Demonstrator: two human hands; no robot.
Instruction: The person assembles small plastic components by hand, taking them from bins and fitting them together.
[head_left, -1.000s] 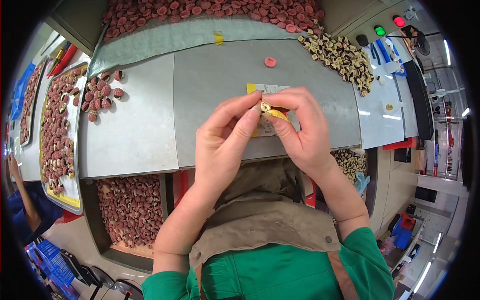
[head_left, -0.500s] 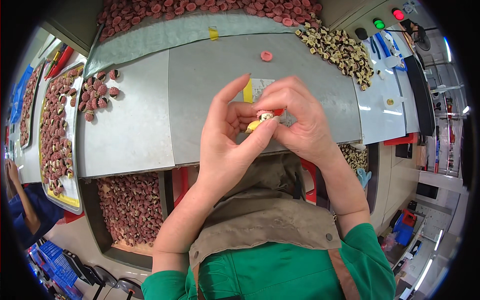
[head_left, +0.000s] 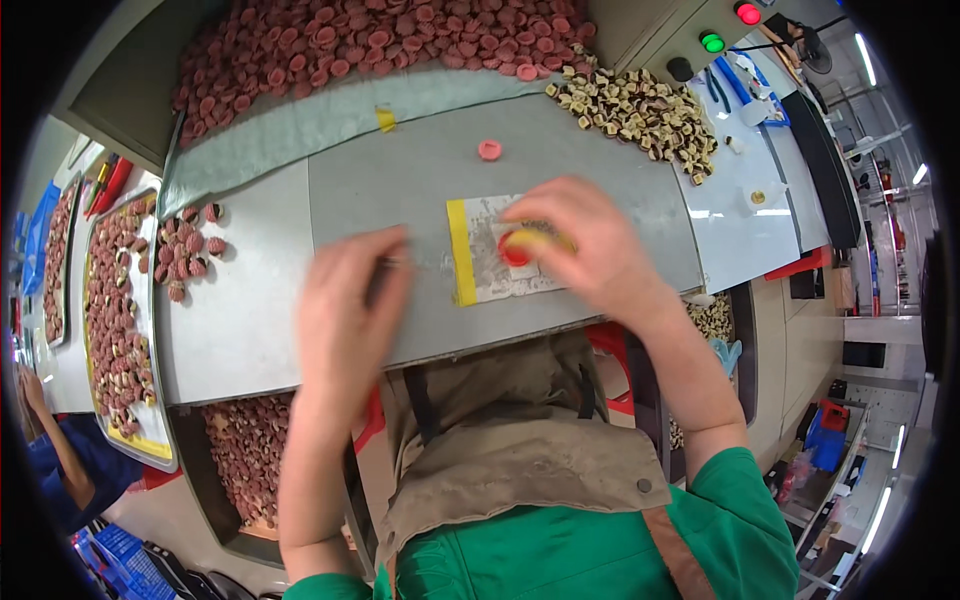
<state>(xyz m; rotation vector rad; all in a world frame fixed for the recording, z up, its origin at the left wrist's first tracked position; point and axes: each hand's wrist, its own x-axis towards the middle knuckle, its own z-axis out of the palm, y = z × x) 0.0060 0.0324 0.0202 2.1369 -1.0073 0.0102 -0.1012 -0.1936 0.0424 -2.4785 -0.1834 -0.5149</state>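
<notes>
My right hand [head_left: 590, 245] is closed round a slim yellow object [head_left: 545, 240], partly covered by the fingers and smeared by motion. That object reaches over a small red round piece [head_left: 515, 249], which rests on a stained white card [head_left: 490, 280] with a yellow strip along its left edge. To the left of the card, my left hand [head_left: 350, 300] hovers above the grey worktop with its fingers bent. Motion blurs those fingers, so I cannot make out whether anything sits between them. One loose pink cup-shaped shell [head_left: 489, 150] lies on the worktop beyond the card.
Pink shells [head_left: 380, 40] heap on a pale green sheet [head_left: 290, 130] at the back. Small cream-and-dark pieces [head_left: 650, 120] pile up at the back right. Joined pink pieces [head_left: 180, 250] lie at left beside a filled tray [head_left: 155, 400]. Another person's arm [head_left: 60, 450] shows at far left.
My hands have parted from over the card. The left one moved left and nearer me; the right one stays over the card with the yellow object. The small pink-and-cream piece between them no longer shows.
</notes>
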